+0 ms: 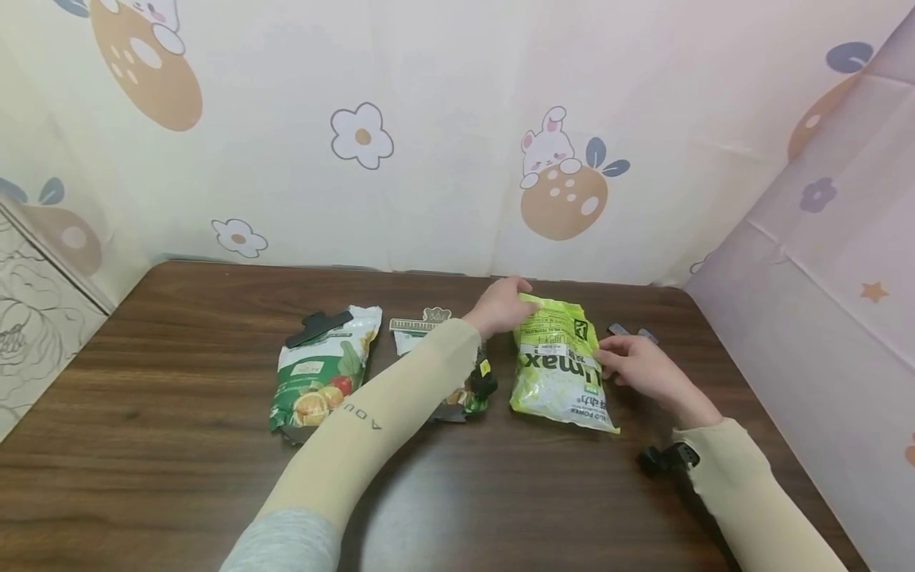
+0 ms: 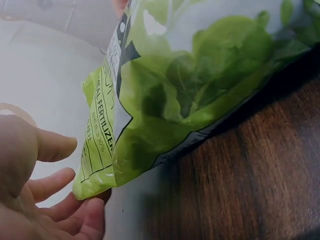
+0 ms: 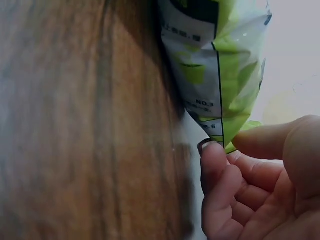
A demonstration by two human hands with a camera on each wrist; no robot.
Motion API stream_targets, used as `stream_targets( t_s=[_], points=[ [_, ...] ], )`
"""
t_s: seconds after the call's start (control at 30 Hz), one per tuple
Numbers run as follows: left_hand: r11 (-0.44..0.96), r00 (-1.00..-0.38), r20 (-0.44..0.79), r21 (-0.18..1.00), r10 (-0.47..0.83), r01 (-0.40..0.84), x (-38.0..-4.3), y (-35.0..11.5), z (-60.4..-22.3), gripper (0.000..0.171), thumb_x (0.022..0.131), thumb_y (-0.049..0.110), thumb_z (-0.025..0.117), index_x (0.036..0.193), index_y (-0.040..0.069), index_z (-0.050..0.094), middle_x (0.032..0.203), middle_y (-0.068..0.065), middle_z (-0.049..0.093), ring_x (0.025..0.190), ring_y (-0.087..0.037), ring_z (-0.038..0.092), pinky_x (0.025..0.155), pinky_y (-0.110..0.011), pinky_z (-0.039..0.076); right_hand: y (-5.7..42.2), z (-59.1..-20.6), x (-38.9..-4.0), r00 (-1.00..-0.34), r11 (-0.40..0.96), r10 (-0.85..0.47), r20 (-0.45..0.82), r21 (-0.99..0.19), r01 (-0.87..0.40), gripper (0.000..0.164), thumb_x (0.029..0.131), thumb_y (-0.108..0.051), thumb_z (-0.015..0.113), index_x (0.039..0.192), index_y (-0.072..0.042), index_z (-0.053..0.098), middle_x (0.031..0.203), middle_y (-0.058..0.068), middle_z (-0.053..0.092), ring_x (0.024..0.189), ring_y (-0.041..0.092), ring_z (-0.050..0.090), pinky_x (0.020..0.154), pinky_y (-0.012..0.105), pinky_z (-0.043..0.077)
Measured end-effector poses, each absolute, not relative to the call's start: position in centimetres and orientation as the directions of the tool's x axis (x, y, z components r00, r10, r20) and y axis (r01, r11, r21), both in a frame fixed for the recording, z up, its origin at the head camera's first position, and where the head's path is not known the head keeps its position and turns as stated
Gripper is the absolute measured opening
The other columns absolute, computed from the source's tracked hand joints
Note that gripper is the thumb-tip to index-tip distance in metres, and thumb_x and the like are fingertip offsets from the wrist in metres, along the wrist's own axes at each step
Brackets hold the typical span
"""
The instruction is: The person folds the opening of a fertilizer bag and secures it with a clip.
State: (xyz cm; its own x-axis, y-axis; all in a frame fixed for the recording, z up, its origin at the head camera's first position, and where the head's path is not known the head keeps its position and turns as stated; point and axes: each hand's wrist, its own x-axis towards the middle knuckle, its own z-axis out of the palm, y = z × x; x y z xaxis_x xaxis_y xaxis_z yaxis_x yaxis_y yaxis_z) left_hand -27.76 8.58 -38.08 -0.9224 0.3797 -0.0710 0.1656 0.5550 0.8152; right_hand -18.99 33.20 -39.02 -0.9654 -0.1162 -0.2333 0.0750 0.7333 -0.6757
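A bright green and white fertilizer bag lies on the right part of the table, its large lettering upside down in the head view. My left hand is at its far left corner. In the left wrist view the fingers touch the folded corner from below, while the thumb stands apart from it. My right hand is at the bag's right edge. There its thumb and index finger pinch a corner of the bag, as the right wrist view shows.
Left on the wooden table lies a green and white bag with printed fruit and a black clip. My left forearm partly covers another bag. Small grey pieces lie behind my right hand. A patterned cloth hangs behind.
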Motion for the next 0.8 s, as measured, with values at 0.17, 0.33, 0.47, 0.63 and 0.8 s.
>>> stream_targets(
  t_s=[0.17,0.33,0.47,0.63,0.8],
  points=[
    [0.543,-0.952,-0.046,0.83,0.301,0.131,-27.8,8.7,-38.1,0.036,0.1,0.025,0.06,0.131,0.009,0.059,0.131,-0.007,0.059,0.118,-0.022,0.056,0.095,-0.036,0.047,33.2,-39.1,-19.0,-0.975,0.734,-0.099,-0.2,-0.676,0.064,0.033,0.103,-0.02,0.056,0.121,0.008,0.061,0.091,0.011,0.065,0.078,0.022,0.06,0.065,0.031,0.053],
    [0.518,-0.982,-0.038,0.853,0.186,0.065,-27.9,8.8,-38.0,0.026,0.096,0.024,0.066,0.119,0.013,0.064,0.112,-0.003,0.063,0.101,-0.019,0.06,0.084,-0.034,0.049,33.1,-38.8,-19.0,-0.98,0.723,-0.076,-0.185,-0.687,0.073,0.033,0.103,-0.02,0.057,0.12,0.008,0.061,0.092,0.011,0.065,0.077,0.021,0.06,0.064,0.03,0.052],
    [0.501,-0.988,-0.022,0.864,0.156,0.059,-27.9,8.9,-37.9,0.017,0.093,0.021,0.07,0.109,0.016,0.065,0.101,0.002,0.061,0.091,-0.016,0.058,0.078,-0.032,0.049,33.2,-38.6,-19.0,-0.981,0.726,-0.071,-0.179,-0.684,0.072,0.034,0.102,-0.021,0.057,0.12,0.008,0.061,0.09,0.01,0.066,0.077,0.021,0.06,0.064,0.03,0.052],
    [0.469,-0.987,0.011,0.879,0.157,0.085,-27.9,8.9,-37.8,0.016,0.092,0.019,0.072,0.106,0.016,0.065,0.097,0.003,0.058,0.088,-0.015,0.057,0.076,-0.03,0.048,33.3,-38.3,-18.8,-0.982,0.736,-0.049,-0.182,-0.671,0.088,0.03,0.102,-0.02,0.058,0.116,0.006,0.062,0.092,0.011,0.065,0.077,0.021,0.059,0.064,0.03,0.051],
    [0.451,-0.988,0.045,0.886,0.151,0.109,-27.8,8.9,-37.6,0.013,0.092,0.019,0.072,0.102,0.018,0.064,0.095,0.004,0.058,0.087,-0.015,0.057,0.075,-0.029,0.046,33.3,-38.0,-18.6,-0.985,0.724,-0.046,-0.164,-0.685,0.08,0.028,0.102,-0.02,0.058,0.113,0.006,0.063,0.091,0.011,0.064,0.076,0.02,0.058,0.063,0.031,0.051]
  ],
)
